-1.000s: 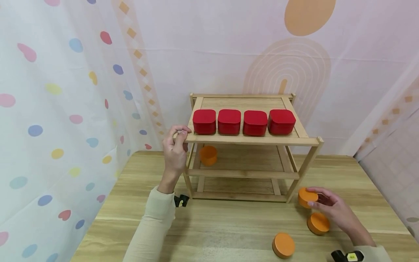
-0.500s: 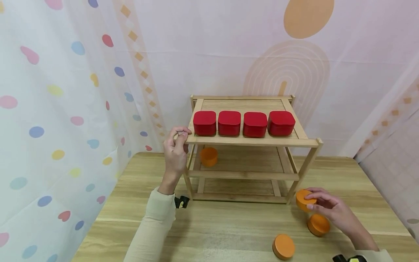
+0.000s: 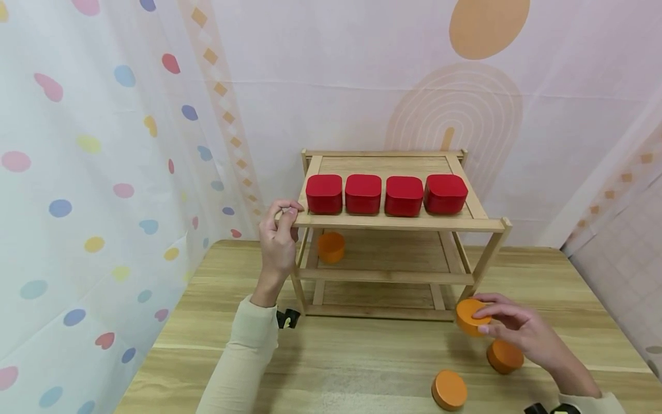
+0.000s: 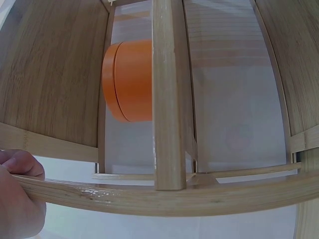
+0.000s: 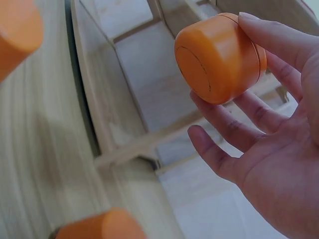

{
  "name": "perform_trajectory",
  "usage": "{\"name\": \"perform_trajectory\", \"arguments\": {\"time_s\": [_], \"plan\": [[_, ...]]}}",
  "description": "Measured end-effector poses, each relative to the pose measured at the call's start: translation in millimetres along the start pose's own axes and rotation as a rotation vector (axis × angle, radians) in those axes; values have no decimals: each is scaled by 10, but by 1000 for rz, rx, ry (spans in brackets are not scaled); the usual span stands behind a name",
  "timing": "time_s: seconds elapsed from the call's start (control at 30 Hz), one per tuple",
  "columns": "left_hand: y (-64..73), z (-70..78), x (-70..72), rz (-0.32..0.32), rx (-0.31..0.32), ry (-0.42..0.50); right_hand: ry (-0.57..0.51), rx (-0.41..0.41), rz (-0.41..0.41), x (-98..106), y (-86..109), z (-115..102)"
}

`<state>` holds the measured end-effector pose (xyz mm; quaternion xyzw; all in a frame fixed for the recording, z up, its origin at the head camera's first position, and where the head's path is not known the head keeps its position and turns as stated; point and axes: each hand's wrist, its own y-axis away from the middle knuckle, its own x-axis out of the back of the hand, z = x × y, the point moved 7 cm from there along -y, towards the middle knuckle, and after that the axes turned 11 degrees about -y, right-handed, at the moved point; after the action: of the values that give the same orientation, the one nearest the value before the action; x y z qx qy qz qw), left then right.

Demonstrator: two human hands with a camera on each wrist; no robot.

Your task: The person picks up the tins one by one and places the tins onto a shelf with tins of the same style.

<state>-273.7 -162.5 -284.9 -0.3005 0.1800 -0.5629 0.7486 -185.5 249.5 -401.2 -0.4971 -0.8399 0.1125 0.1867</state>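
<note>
In the head view my left hand (image 3: 277, 244) grips the front left corner of a three-tier wooden rack (image 3: 398, 223). My right hand (image 3: 522, 333) holds a round orange lidded tin (image 3: 468, 321) between thumb and fingers, raised above the table beside the rack's front right leg. The right wrist view shows this tin (image 5: 214, 62) tilted, its bottom facing the camera. Another orange tin (image 3: 331, 248) stands at the left of the middle tier; in the left wrist view a wooden bar covers part of that tin (image 4: 132, 82).
Several red rounded-square tins (image 3: 364, 195) stand in a row on the top tier. Two more orange tins lie on the table (image 3: 351, 362): one tin (image 3: 504, 356) under my right hand, one (image 3: 449, 390) nearer the front. A patterned curtain (image 3: 331, 86) hangs behind the rack.
My right hand has lifted the orange tin and carried it left toward the rack's front right leg. The left hand keeps its hold on the rack corner.
</note>
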Motion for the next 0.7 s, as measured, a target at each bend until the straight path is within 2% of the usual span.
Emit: {"name": "perform_trajectory", "arguments": {"time_s": [0.3, 0.7], "plan": [[1, 1, -9, -5, -2, 6, -25, -6, -50, -134, -212, -96], [-6, 9, -9, 1, -4, 23, -75, 66, -83, -263, -498, -213]]}}
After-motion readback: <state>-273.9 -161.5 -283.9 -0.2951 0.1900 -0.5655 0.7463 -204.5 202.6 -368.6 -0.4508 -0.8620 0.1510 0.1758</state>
